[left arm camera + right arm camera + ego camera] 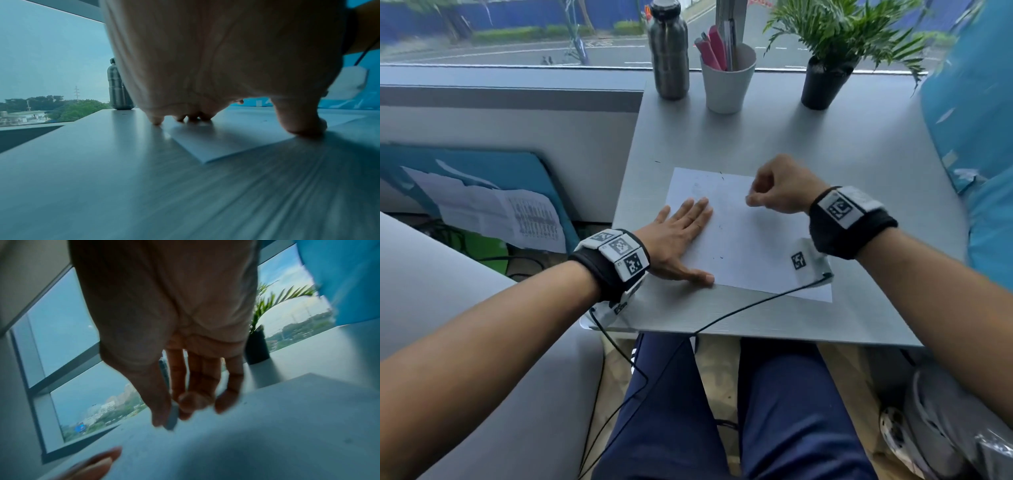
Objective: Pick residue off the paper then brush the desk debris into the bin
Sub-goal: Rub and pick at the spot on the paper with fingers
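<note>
A white paper (750, 240) lies on the grey desk (859, 164), with tiny dark specks (720, 226) scattered on it and one speck (657, 161) on the desk beyond. My left hand (681, 236) lies flat, its straight fingers pressing the sheet's left edge (205, 146). My right hand (777, 186) hovers just over the paper's far right part with its fingers curled. It pinches a small pale grey piece (171, 417) between thumb and fingertips. A grey container with a plastic liner (945, 428) stands on the floor at the lower right.
Along the window edge stand a steel bottle (669, 51), a white cup of pens (727, 82) and a plant in a black pot (825, 82). Blue fabric (979, 137) covers the desk's right side. A black cable (739, 310) crosses the front edge.
</note>
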A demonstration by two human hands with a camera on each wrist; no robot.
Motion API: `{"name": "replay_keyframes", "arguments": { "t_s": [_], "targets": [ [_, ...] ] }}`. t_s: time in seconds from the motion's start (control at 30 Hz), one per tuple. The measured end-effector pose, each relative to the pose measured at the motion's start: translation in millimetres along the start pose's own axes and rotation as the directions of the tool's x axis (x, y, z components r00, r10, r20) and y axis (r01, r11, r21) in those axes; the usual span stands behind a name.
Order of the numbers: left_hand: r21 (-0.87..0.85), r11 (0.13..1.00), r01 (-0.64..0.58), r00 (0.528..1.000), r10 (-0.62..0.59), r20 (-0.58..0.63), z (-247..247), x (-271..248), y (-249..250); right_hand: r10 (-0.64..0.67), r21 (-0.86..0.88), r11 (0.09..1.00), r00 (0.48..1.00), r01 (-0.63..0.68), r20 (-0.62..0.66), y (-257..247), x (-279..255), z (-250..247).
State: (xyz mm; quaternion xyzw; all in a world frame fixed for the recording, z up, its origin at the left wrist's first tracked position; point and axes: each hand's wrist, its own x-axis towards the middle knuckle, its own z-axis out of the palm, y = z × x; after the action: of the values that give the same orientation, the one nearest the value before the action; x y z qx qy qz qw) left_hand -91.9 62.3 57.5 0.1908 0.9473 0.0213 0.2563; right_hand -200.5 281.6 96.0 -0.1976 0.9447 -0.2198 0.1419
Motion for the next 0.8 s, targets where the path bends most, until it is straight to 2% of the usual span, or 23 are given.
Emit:
{"name": "replay_keyframes", "arguments": {
  "t_s": [0.1, 0.17, 0.27, 0.3, 0.37, 0.43, 0.47, 0.53, 0.6, 0.67, 0.73, 0.77, 0.8],
  "targets": [
    [0.009, 1.000, 0.002, 1.000, -0.002, -0.022, 0.6, -5.1, -0.6, 0.155, -0.025, 0.988, 0.973, -0.153, 0.169, 18.2, -9.0, -4.7],
    [0.063, 0.997, 0.052, 0.999, -0.051, -0.015, -1.8, -6.7, -1.0, 0.152, -0.008, 0.988, 0.974, -0.152, 0.167, 23.3, -12.9, -2.4],
    [0.081, 0.975, 0.208, 0.977, -0.202, -0.069, -8.4, -11.9, 3.5, 0.115, -0.021, 0.993, 0.986, -0.113, 0.124, 21.6, -13.8, 1.4],
    [0.096, 0.978, 0.185, 0.979, -0.176, -0.100, -9.2, -14.4, 9.5, 0.115, -0.028, 0.993, 0.986, -0.113, 0.120, 20.7, -14.1, 1.7],
    [0.137, 0.990, -0.028, 0.992, 0.044, -0.116, -7.1, -20.4, 28.7, 0.121, -0.039, 0.992, 0.986, -0.118, 0.116, 20.6, -13.5, 1.6],
    [0.129, 0.951, -0.281, 0.957, 0.287, -0.030, -1.1, -27.4, 48.7, 0.117, -0.046, 0.993, 0.986, -0.113, 0.122, 20.7, -12.8, 0.6],
    [0.114, 0.926, -0.360, 0.933, 0.360, 0.019, 4.3, -30.3, 54.0, 0.115, -0.054, 0.993, 0.985, -0.109, 0.127, 19.8, -12.9, 0.0],
    [0.081, 0.909, -0.410, 0.911, 0.403, 0.088, 13.8, -34.4, 48.4, 0.121, -0.072, 0.991, 0.984, -0.112, 0.132, 18.2, -12.3, -1.2],
    [0.082, 0.929, -0.361, 0.931, 0.355, 0.087, 15.0, -36.1, 27.7, 0.125, -0.081, 0.990, 0.982, -0.115, 0.140, 17.3, -11.8, -2.2],
    [0.099, 0.974, -0.203, 0.978, 0.197, 0.064, 9.6, -31.7, 1.9, 0.130, -0.083, 0.990, 0.980, -0.118, 0.149, 17.1, -11.7, -2.5],
    [0.125, 0.991, -0.039, 0.999, 0.037, 0.021, 0.7, -26.4, -13.7, 0.131, -0.081, 0.989, 0.980, -0.120, 0.146, 16.6, -11.8, -2.9],
    [0.140, 0.990, -0.014, 1.000, 0.015, -0.003, -2.0, -23.7, -13.8, 0.129, -0.083, 0.990, 0.981, -0.118, 0.146, 16.3, -11.9, -3.0],
    [0.153, 0.987, -0.044, 0.999, 0.048, -0.021, -3.4, -20.6, -7.9, 0.132, -0.084, 0.989, 0.980, -0.120, 0.148, 15.9, -12.0, -3.2]
  ]
}}
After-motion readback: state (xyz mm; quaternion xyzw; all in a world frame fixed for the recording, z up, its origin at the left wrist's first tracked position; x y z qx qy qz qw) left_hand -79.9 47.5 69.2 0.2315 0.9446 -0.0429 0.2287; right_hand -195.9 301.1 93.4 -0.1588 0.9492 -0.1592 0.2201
